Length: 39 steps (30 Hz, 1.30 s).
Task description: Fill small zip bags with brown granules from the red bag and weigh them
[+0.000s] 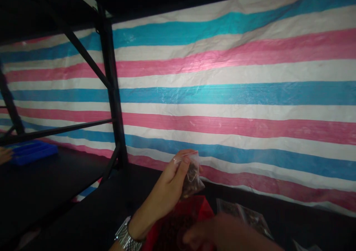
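Observation:
My left hand [171, 178], with a metal-banded watch [126, 236] on its wrist, pinches a small clear zip bag [193, 178] between thumb and fingers. Dark small bits fill part of the bag, too small to name. Just below stands a red bin [205, 208] with a mass of dark contents. My right hand [208, 230] reaches over this bin, its fingers low at the contents. Motion blurs it, and I cannot make out whether anything is in its fingers. Beside it lie more filled zip bags [257, 221] on the black surface.
Black metal posts [111, 91] and braces frame the shelf. A striped plastic sheet [236, 95] hangs behind. At far left, a blue tray [35, 152] sits on the neighbouring black surface [55, 184], with another person's hand [5, 155] at its edge.

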Motion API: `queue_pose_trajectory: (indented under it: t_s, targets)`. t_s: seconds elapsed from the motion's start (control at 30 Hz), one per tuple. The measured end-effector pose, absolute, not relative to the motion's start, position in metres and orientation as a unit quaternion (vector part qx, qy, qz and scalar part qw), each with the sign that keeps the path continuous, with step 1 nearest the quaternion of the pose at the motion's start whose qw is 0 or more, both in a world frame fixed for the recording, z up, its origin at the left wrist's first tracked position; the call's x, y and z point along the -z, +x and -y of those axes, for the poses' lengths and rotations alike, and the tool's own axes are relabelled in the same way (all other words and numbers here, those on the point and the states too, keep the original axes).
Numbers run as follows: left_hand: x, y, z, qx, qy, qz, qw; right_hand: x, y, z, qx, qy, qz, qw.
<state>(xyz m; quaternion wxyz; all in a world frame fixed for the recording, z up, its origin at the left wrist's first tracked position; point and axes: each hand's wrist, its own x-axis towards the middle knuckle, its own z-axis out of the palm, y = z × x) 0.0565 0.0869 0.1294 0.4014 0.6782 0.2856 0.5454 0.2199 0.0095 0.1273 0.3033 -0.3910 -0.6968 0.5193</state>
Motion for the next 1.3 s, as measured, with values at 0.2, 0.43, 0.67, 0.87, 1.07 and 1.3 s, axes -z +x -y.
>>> queue_pose_trajectory:
  t_s: [0.2,0.43,0.67,0.87,1.07,1.3]
  targets:
    - [-0.089,0.082,-0.096,-0.535,0.610,-0.263,0.523,-0.146,0.265,-0.044,-0.272,-0.546,0.698,0.375]
    - [-0.067,0.091,-0.100,-0.567,0.633,-0.249,0.464,-0.138,0.282,-0.046,-0.354,-0.519,0.719,0.295]
    - [-0.052,0.072,-0.096,-0.630,0.681,-0.305,0.215,-0.124,0.345,-0.056,-0.477,-0.538,0.693,0.053]
    - [-0.045,0.064,-0.096,-0.584,0.759,-0.281,0.061,-0.103,0.347,-0.075,-0.461,-0.594,0.659,-0.005]
    - [-0.050,0.064,-0.086,-0.554,0.796,-0.237,-0.056,-0.120,0.363,-0.063,-0.384,-0.633,0.672,0.032]
    - [-0.047,0.063,-0.077,-0.519,0.822,-0.179,-0.152,-0.126,0.370,-0.055,-0.333,-0.613,0.710,0.096]
